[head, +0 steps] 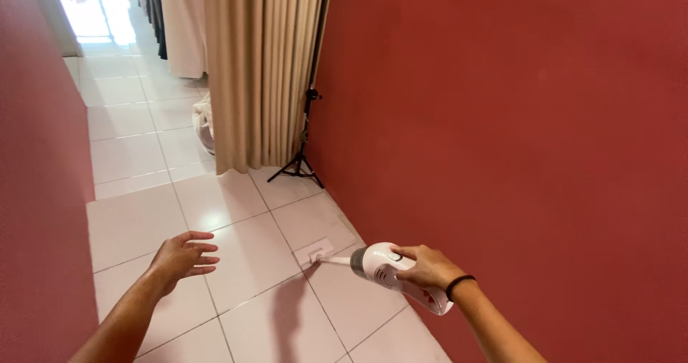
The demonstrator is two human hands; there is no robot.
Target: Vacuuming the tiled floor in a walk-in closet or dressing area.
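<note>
Gripping white handheld vac (390,268) w/ right hand (428,268); left hand (179,257) open, empty, over tiled floor (136,223).

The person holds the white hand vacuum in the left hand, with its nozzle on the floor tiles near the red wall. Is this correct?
Not quite. The head view shows the white hand vacuum in the right hand; the left hand is open and empty. Its nozzle does rest on the floor tiles near the red wall.
</note>
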